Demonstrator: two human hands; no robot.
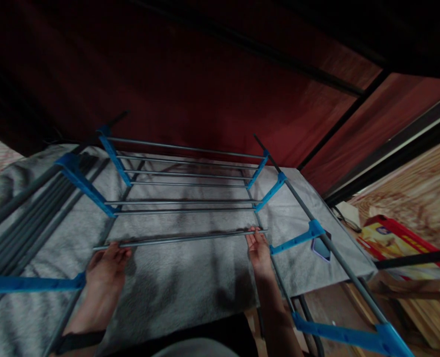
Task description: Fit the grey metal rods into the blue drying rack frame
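Observation:
A thin grey metal tube (186,239) lies level across the front of a partly built rack. My left hand (107,265) grips it near its left end, fingers curled round it. Near the other end, my right hand (258,249) has its fingers closed on the same tube. The rack has blue plastic brackets (296,243) on grey side poles (316,220). Behind the held tube, several crossbars (190,202) span between the left and right brackets. The held tube's right tip is close to a right-hand bracket; whether they touch I cannot tell.
Loose grey tubes (30,233) lie in a bundle at left on the grey fabric cover (175,282). A phone (321,249) rests at right under the side pole. Beyond stand a red-and-yellow box (394,238) and a dark red fabric wall (190,79).

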